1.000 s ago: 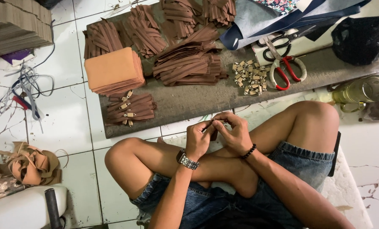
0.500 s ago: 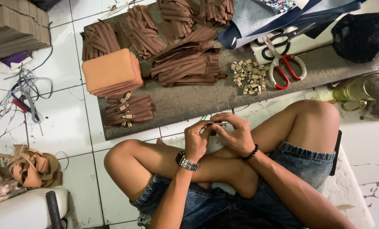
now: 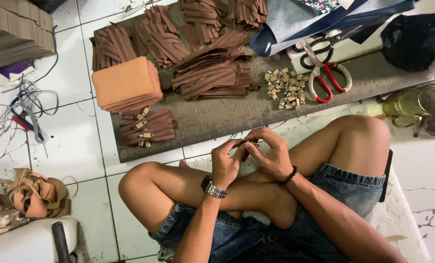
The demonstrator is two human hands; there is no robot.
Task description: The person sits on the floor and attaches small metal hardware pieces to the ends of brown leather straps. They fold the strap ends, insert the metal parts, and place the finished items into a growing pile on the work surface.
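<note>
White tiled floor (image 3: 76,141), paint-spattered, person sitting cross-legged in denim shorts. Grey board (image 3: 237,114) lies on the floor in front of the knees, carrying bundles of brown leather strips (image 3: 212,73), a stack of tan leather pieces (image 3: 127,84), a small pile of metal clips (image 3: 285,87), red-handled scissors (image 3: 324,80). Strips with clips already fitted (image 3: 147,127) sit at the board's near-left edge. Leather scraps (image 3: 32,195) lie far left.

Left hand (image 3: 226,160) with wristwatch and right hand (image 3: 271,153) with bead bracelet meet above the shins, fingertips of both pinching one small dark strip piece (image 3: 246,145) between them; whether a clip is on it cannot be told, too small.

Handling judgement: strip looks light, thin, floppy, not fragile; any metal clip would be hard and a bit slick. Best held close to the end being worked, thumb and forefinger on the flat faces, other hand steadying just beside.

Versus the earlier frame: hands sit in nearly the same spot, the same pinch; view shifted only slightly, board layout unchanged.
</note>
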